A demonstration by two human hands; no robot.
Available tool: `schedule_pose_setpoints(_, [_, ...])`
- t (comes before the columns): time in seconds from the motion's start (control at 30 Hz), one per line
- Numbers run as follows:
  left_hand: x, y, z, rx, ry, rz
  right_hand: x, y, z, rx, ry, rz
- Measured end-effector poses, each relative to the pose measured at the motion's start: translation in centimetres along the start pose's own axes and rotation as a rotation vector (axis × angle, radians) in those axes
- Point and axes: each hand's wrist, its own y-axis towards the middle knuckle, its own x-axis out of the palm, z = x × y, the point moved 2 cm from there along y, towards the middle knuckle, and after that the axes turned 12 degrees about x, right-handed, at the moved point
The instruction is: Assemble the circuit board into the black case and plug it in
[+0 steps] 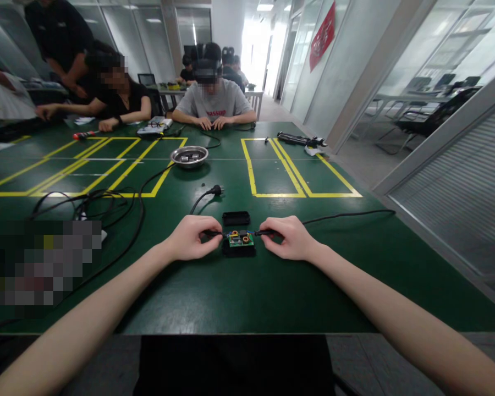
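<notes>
A small green circuit board (240, 240) with copper-wound coils sits between my two hands, joined by wires to a black cable on each side. My left hand (196, 236) is closed, pinching the cable at the board's left end. On the opposite side, my right hand (287, 236) pinches the other black cable (346, 215), which trails off to the right. Directly under the board is a black plastic case half (239, 252). Another black case half (236, 218) lies just beyond the board. A power plug (216, 190) rests behind my left hand.
Beyond the plug stands a metal bowl (189, 156) holding small metal parts. Coiled black cables (94, 206) lie at left beside a blurred-out area. A black tripod-like object (299, 139) is at the far right. Across the green table (181, 300) sit other people, and yellow tape marks its surface.
</notes>
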Motion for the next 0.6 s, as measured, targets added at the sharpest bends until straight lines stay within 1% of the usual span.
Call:
schedule_pose_setpoints(0.1, [0.26, -0.08, 0.29, 0.002, -0.032, -0.045, 0.03, -0.13, -0.14, -0.037, -0.004, -0.025])
schedule_pose_setpoints(0.33, [0.67, -0.12, 0.32, -0.019, -0.131, -0.107, 0.27, -0.26, -0.79, -0.052, -0.038, -0.041])
schedule_pose_setpoints(0.43, [0.67, -0.12, 0.31, -0.046, -0.135, -0.133, 0.47, -0.23, -0.82, -0.032, -0.056, -0.064])
schedule_pose_setpoints(0.6, [0.74, -0.19, 0.03, -0.105, -0.113, -0.155, 0.48, -0.02, -0.62, 0.055, -0.082, -0.097])
